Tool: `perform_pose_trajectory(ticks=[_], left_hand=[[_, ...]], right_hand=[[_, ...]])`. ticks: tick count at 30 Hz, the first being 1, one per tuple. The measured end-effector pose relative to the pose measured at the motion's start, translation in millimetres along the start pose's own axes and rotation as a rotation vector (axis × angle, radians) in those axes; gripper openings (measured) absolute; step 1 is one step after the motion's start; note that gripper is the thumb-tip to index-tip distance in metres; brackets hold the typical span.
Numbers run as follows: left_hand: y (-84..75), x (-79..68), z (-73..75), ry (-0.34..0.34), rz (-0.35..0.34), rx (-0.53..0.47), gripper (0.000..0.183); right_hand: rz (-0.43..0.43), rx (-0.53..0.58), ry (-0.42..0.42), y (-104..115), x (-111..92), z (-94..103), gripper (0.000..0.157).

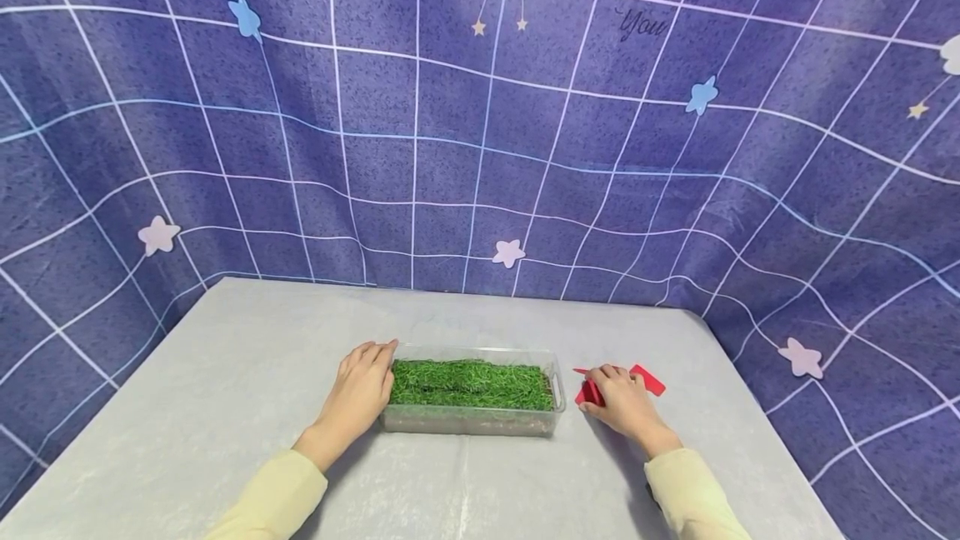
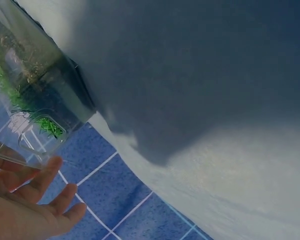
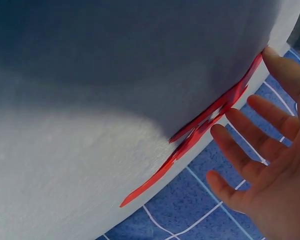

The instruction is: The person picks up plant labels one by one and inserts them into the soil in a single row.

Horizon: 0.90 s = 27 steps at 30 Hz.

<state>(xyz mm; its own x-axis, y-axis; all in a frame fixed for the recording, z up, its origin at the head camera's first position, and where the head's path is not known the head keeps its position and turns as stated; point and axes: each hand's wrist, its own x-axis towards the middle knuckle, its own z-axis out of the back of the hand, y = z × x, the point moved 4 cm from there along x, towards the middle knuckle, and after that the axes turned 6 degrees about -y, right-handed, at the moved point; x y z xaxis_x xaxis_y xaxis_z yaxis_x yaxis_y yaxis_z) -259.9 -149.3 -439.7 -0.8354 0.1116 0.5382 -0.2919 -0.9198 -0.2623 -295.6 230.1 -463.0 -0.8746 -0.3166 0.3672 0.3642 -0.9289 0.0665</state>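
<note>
A long clear plastic box (image 1: 472, 422) stands on the table, with brown soil-like fill and green grass (image 1: 480, 382) on top. At its left end my left hand (image 1: 358, 386) holds the rim; the left wrist view has the fingers (image 2: 49, 172) at the rim beside the end's handle slot. To the right of the box, several flat red pieces (image 1: 647, 380) lie overlapping, one with a pointed end. Over them is my right hand (image 1: 622, 401). In the right wrist view its thumb touches the end of one red piece (image 3: 252, 70), with the other fingers spread close above the pile.
The table (image 1: 465, 490) has a pale grey cover. Behind it and along both sides hangs a blue-purple cloth (image 1: 450, 173) with a white grid and stars. The box's right end, with a handle slot, is a short way from the red pieces.
</note>
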Motion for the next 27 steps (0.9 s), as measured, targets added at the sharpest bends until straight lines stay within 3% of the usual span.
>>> perform_pose_trajectory(ticks=[10, 19, 27], left_hand=[[-1.5, -0.2, 0.2, -0.035, -0.012, -0.006, 0.041], [-0.3, -0.3, 0.4, -0.001, 0.008, -0.008, 0.042], [-1.9, -0.8, 0.6, -0.019, 0.002, -0.004, 0.042]], right_hand=[[-0.025, -0.002, 0.041, -0.4, -0.3, -1.2, 0.043], [0.001, 0.018, -0.011, 1.9, 3.6, -0.1, 0.045], [-0.004, 0.009, -0.021, -1.4, 6.9, 3.4, 0.041]])
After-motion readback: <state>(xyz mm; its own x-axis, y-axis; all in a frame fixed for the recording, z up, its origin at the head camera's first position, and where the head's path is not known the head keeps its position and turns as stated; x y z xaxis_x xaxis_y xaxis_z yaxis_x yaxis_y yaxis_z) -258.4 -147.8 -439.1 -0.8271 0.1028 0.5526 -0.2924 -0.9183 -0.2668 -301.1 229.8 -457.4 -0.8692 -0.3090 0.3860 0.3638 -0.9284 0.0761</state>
